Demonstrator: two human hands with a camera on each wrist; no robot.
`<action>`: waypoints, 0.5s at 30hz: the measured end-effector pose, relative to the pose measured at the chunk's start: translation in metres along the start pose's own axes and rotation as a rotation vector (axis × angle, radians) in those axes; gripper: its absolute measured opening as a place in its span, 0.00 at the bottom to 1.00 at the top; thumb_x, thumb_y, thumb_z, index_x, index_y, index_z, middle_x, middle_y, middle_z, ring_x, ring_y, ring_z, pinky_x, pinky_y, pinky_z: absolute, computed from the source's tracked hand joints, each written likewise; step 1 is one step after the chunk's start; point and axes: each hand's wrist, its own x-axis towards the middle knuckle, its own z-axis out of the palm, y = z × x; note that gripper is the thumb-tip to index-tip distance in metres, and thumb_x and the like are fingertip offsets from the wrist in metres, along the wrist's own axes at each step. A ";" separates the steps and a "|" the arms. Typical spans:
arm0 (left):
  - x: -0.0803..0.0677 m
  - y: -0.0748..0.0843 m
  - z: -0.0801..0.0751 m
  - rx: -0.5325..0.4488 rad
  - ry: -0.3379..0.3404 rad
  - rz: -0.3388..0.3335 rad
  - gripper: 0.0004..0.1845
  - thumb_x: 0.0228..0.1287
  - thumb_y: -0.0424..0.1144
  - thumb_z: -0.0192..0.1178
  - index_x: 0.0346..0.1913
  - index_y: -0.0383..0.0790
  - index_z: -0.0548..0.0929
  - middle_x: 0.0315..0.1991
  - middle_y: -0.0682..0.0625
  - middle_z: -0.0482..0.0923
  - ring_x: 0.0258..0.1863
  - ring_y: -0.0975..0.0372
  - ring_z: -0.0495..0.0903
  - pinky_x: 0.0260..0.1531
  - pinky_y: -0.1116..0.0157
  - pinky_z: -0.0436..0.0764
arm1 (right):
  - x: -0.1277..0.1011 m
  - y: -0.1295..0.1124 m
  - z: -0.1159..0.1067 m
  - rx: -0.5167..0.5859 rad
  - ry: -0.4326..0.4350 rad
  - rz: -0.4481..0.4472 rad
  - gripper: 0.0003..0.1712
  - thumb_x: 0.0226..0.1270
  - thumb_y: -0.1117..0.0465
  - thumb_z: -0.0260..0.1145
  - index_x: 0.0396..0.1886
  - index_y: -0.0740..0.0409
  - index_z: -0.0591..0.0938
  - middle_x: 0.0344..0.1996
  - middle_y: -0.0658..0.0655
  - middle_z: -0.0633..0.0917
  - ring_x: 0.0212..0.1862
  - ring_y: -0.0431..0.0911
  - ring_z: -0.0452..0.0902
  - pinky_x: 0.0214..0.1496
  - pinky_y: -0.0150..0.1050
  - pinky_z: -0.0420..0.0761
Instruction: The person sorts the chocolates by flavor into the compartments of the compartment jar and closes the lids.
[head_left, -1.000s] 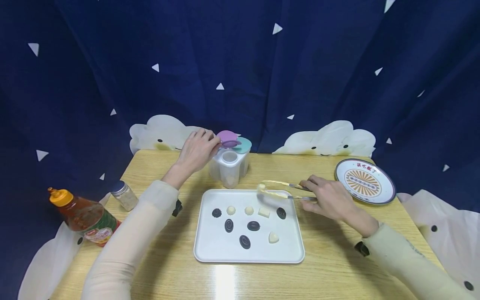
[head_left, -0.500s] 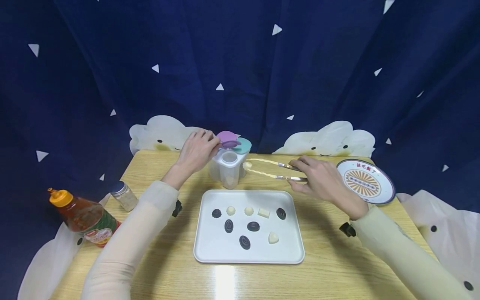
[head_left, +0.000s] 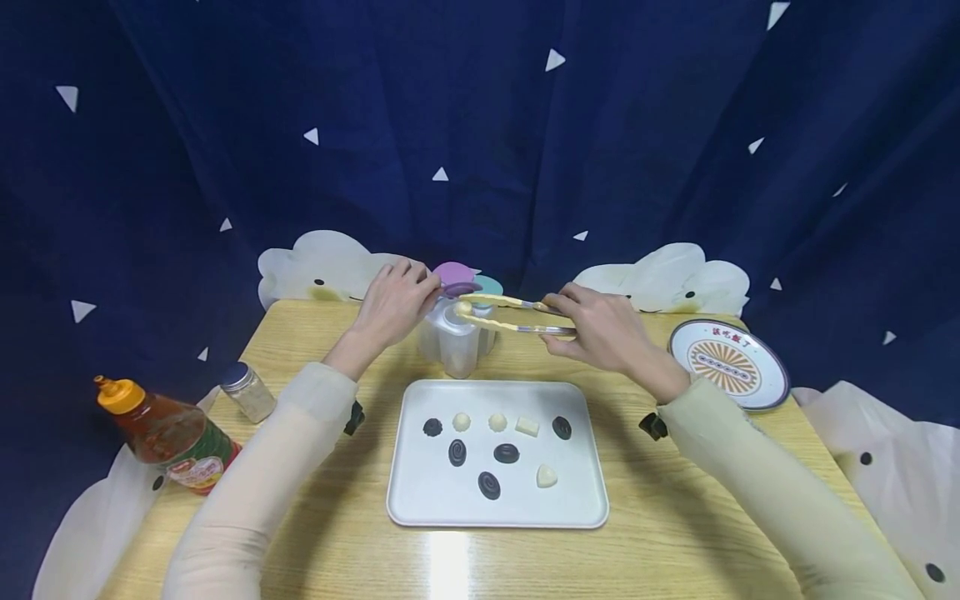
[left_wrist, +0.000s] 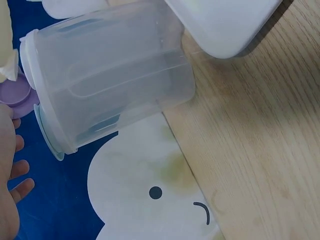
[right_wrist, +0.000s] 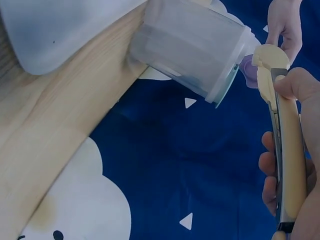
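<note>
My left hand [head_left: 393,302] pinches the purple lid [head_left: 454,277] of a clear plastic container [head_left: 459,337], holding it lifted open. The container [left_wrist: 107,75] fills the left wrist view, with the purple lid [left_wrist: 14,94] at its edge. My right hand [head_left: 600,327] grips yellow tongs [head_left: 510,315], whose tips pinch a small white piece [head_left: 464,307] right over the container's open compartment. In the right wrist view the tongs [right_wrist: 282,150] run up to the container [right_wrist: 192,47]. A white tray [head_left: 420,500] in front holds several dark and white chocolates.
A sauce bottle [head_left: 168,435] with an orange cap lies at the table's left edge beside a small jar [head_left: 248,391]. A patterned plate [head_left: 726,363] sits at the right. Cloud cushions [head_left: 663,279] and a blue curtain stand behind the table.
My right hand has carried the tongs with the white piece from the tray's far edge up and left to the container's opening. The left hand kept holding the lid.
</note>
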 end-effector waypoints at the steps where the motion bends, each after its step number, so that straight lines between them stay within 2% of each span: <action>1: 0.000 0.000 0.000 -0.001 -0.003 -0.001 0.09 0.79 0.44 0.60 0.44 0.41 0.83 0.39 0.44 0.83 0.41 0.48 0.78 0.39 0.55 0.76 | 0.002 0.000 0.002 -0.001 -0.005 -0.002 0.28 0.59 0.42 0.73 0.53 0.55 0.88 0.40 0.55 0.88 0.29 0.48 0.83 0.21 0.46 0.77; 15: -0.001 0.000 -0.001 0.004 -0.037 -0.013 0.10 0.80 0.44 0.59 0.45 0.41 0.83 0.41 0.44 0.83 0.43 0.48 0.78 0.42 0.54 0.77 | 0.009 -0.002 0.005 -0.001 -0.059 0.003 0.30 0.59 0.41 0.73 0.55 0.56 0.89 0.40 0.57 0.89 0.29 0.49 0.83 0.20 0.45 0.76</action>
